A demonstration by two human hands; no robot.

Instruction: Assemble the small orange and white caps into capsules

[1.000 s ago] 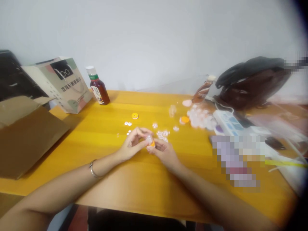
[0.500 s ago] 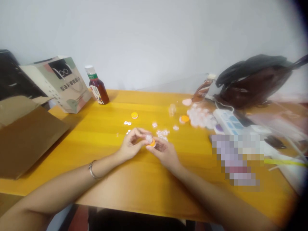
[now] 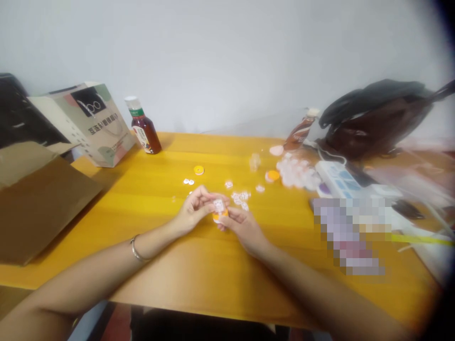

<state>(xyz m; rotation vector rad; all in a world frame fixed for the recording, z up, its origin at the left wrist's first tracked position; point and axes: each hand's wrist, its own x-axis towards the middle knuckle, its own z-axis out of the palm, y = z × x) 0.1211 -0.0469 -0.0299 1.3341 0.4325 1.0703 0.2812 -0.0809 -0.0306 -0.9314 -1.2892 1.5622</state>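
Over the middle of the table, my left hand [image 3: 196, 208] pinches a small white piece with a fine pattern [image 3: 218, 205]. My right hand [image 3: 245, 227] grips a small round orange-and-white part [image 3: 220, 216], its thumb lying across the front. The white piece sits at the top of the orange part, its lower edge overlapping it; I cannot tell if it is inside. Just beyond my hands lie several similar patterned pieces [image 3: 241, 195]. A yellow-orange ring [image 3: 199, 170] and two small white discs [image 3: 188, 182] lie farther back on the left.
Left: an open cardboard box [image 3: 46, 203], a paper bag [image 3: 103, 125] and a dark red bottle [image 3: 145, 130]. Right: another orange-and-white round part [image 3: 272, 176], a heap of pale round pieces [image 3: 296, 171], a brown bottle [image 3: 301, 128], a power strip [image 3: 337, 177] and a dark bag [image 3: 373, 116].
The orange part has turned and shifted slightly left and down, so more of its front shows. The white piece has moved slightly left against it. Both hands keep their holds.
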